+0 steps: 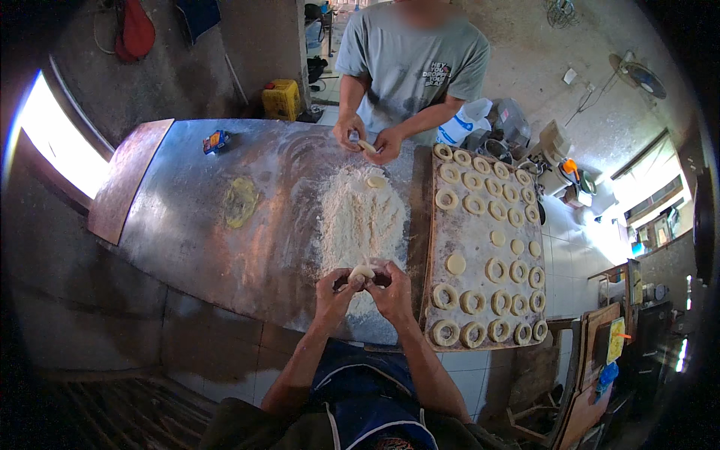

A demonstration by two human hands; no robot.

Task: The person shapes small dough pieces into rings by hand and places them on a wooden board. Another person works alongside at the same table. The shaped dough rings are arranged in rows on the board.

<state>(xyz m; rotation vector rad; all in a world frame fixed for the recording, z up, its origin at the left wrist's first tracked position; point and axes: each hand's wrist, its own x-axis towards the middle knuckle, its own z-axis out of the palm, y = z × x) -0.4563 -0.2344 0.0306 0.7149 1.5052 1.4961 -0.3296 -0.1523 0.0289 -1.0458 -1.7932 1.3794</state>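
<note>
Over the near end of a heap of flour (358, 225), a small piece of pale dough (363, 271) is pinched between both my hands. My left hand (336, 288) grips its left side with thumb and fingers. My right hand (391, 286) closes on its right side, thumb near the other thumb. Part of the dough is hidden by my fingers. A round dough piece (376, 181) lies on the far part of the flour. To the right, a floured board (472, 225) bears several dough rings (473, 302) in rows, with a few flat discs (455, 263) among them.
Across the metal table (289, 187) a person in a grey shirt (412, 64) holds a dough piece and a small cylindrical thing. A yellowish dough smear (241, 202) and a small blue packet (216, 142) are on the table's left. A yellow jerrycan (281, 100) stands behind.
</note>
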